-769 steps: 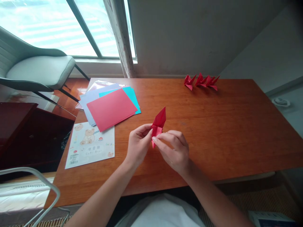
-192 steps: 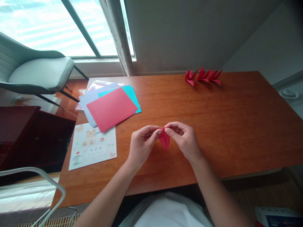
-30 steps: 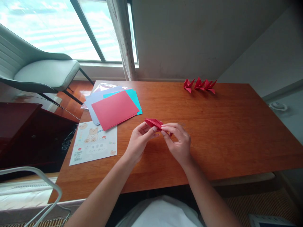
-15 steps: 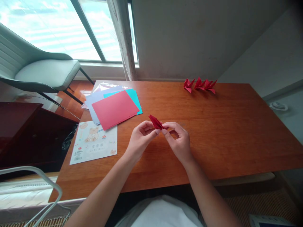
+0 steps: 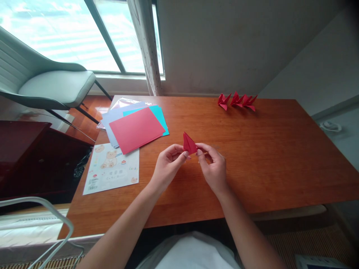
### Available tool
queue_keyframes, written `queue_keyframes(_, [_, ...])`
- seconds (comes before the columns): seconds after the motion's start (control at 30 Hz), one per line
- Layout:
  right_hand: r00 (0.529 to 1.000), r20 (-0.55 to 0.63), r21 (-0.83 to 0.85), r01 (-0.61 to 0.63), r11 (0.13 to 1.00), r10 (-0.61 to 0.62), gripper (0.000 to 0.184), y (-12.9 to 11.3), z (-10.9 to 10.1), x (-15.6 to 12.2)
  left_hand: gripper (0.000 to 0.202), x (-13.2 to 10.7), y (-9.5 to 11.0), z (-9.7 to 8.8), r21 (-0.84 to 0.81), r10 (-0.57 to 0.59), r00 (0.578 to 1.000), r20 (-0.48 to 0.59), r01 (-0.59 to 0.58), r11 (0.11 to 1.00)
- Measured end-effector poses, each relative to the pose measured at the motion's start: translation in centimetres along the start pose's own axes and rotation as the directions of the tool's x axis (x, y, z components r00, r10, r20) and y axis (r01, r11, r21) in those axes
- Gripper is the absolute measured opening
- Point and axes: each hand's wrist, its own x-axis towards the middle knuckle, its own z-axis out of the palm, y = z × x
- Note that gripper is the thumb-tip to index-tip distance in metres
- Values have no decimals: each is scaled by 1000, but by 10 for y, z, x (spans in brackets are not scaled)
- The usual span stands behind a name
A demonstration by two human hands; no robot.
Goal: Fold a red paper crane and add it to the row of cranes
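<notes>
A small piece of folded red paper (image 5: 190,144) is held up between my two hands, over the middle of the table. It has a pointed top and creased, layered sides. My left hand (image 5: 170,161) pinches its lower left edge between thumb and fingers. On the other side, my right hand (image 5: 212,163) grips the lower right corner with thumb and forefinger. The fingertips behind the paper are partly hidden.
Three folded red paper cranes (image 5: 237,101) stand at the back of the wooden table (image 5: 266,157). At the left lie red sheets (image 5: 137,130), blue and lilac sheets, and a printed bear sheet (image 5: 112,168). A chair (image 5: 56,86) stands beyond the left edge.
The folded red paper has turned more upright, so a broad flat face shows instead of its layered edges. My right hand has shifted slightly to the right.
</notes>
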Motion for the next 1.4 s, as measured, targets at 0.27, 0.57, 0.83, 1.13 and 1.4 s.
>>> queue_keyframes(0.27, [999,50,15,19,1000,-19,25,-2,1,0,26,1,-1,2,29,31,1000,4,-31,999])
queue_keyframes(0.57, [985,115,164,-148,975,130,16,7,2,1,32,2,-3,0,-9,16,1000,-5,-16,1000])
queue_keyframes(0.83, [982,162,97,-114,989,98,8,0,-2,0,22,1,-10,-4,19,51,999,-14,-50,999])
queue_keyframes(1.13, [971,171,382,-224,896,169,7,3,-5,5,22,-1,-8,-1,54,19,996,91,-24,998])
queue_keyframes(1.4, [941,260,474,-321,820,218,7,-3,-9,8,12,-5,-6,-2,401,265,954,140,-300,865])
